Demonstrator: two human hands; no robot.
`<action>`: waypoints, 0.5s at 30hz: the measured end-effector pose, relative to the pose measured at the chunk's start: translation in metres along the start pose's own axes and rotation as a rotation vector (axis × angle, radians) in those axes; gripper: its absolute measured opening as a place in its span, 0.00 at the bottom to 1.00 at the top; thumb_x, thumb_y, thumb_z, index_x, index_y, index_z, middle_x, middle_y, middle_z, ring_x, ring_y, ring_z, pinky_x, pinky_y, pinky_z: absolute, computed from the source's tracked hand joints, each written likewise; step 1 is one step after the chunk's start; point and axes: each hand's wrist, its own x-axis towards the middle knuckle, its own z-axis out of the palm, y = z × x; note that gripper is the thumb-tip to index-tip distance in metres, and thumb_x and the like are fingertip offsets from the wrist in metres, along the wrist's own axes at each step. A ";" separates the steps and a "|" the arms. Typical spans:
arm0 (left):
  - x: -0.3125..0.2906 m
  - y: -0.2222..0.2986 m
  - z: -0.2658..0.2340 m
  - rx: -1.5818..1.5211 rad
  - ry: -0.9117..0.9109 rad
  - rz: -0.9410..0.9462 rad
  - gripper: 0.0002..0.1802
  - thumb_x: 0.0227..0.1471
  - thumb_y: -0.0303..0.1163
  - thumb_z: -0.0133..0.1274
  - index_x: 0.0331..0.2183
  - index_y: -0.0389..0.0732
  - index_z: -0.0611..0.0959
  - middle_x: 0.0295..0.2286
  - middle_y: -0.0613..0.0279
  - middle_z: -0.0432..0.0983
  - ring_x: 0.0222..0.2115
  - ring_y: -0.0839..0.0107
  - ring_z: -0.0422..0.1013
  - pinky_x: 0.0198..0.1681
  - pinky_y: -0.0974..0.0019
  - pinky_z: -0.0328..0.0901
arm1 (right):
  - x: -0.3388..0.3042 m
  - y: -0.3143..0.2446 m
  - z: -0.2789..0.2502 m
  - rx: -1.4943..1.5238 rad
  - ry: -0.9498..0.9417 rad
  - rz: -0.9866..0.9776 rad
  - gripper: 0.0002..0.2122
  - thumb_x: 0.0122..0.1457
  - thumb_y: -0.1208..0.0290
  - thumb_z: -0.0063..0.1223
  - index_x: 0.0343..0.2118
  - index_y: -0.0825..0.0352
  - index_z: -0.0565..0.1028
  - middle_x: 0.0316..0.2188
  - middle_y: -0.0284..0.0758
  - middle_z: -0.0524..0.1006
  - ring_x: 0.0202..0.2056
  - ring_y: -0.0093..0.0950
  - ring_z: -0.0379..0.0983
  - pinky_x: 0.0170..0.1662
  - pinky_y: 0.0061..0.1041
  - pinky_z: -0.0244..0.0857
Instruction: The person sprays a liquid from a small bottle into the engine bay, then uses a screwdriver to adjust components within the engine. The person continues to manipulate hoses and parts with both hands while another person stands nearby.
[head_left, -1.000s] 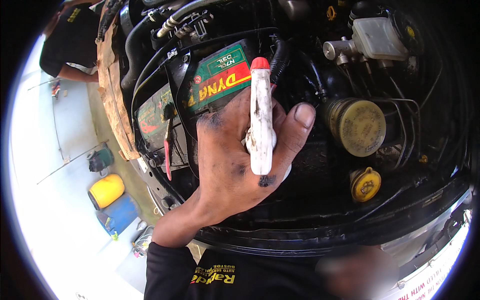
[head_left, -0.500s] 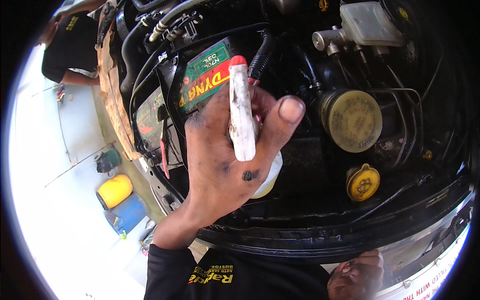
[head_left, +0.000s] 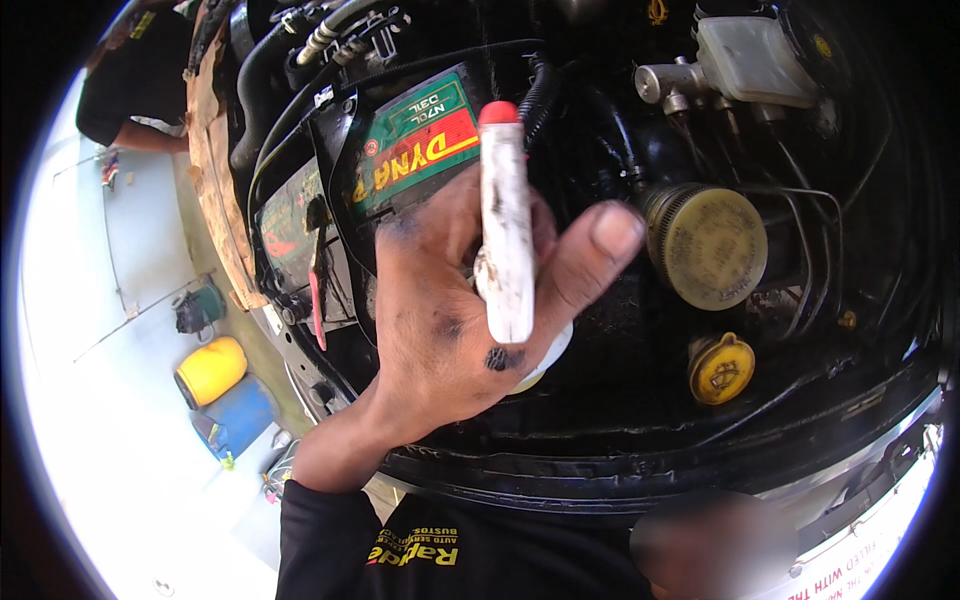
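Observation:
My left hand [head_left: 440, 320] is wrapped round the neck of a spray bottle [head_left: 508, 230], thumb stretched out to the right. Its white, dirt-smudged sprayer head has a red nozzle tip pointing away from me, toward the engine bay. Below the hand, a little of the pale bottle body [head_left: 547, 365] shows; the fingers on the trigger are mostly hidden. Dark grease marks the back of this hand. At the lower right edge, my right hand [head_left: 700, 550] is a blur over the front of the car, so its fingers cannot be made out.
A battery [head_left: 420, 140] with a green and red label lies beyond my left hand. To the right are a round yellowish cap [head_left: 710, 247], a yellow washer cap [head_left: 722, 368] and a white fluid reservoir [head_left: 755, 60]. Another person [head_left: 140, 80] stands far left, near yellow [head_left: 212, 372] and blue containers [head_left: 240, 415].
My left hand and the spray bottle have shifted slightly right relative to the battery, and its label shows more. My right hand, seen with curled fingers before, is now blurred.

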 end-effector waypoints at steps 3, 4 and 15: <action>0.004 -0.009 0.004 -0.113 -0.051 0.166 0.29 0.55 0.48 0.74 0.43 0.34 0.83 0.32 0.62 0.83 0.34 0.73 0.80 0.41 0.68 0.72 | -0.005 0.005 -0.002 -0.015 0.009 -0.026 0.07 0.69 0.78 0.55 0.47 0.64 0.77 0.38 0.35 0.77 0.35 0.34 0.77 0.39 0.35 0.74; 0.004 -0.012 0.006 -0.153 -0.049 0.225 0.29 0.54 0.47 0.75 0.44 0.34 0.83 0.34 0.62 0.83 0.35 0.73 0.80 0.42 0.68 0.73 | -0.005 0.006 -0.001 -0.018 0.014 -0.029 0.07 0.69 0.77 0.55 0.47 0.64 0.76 0.38 0.35 0.77 0.35 0.34 0.77 0.39 0.35 0.74; 0.006 -0.010 0.008 -0.089 -0.016 0.243 0.27 0.56 0.52 0.73 0.33 0.36 0.82 0.24 0.68 0.76 0.27 0.76 0.72 0.33 0.67 0.66 | -0.004 0.003 0.000 -0.065 0.034 -0.033 0.05 0.70 0.75 0.55 0.47 0.64 0.75 0.39 0.35 0.77 0.35 0.34 0.77 0.38 0.36 0.74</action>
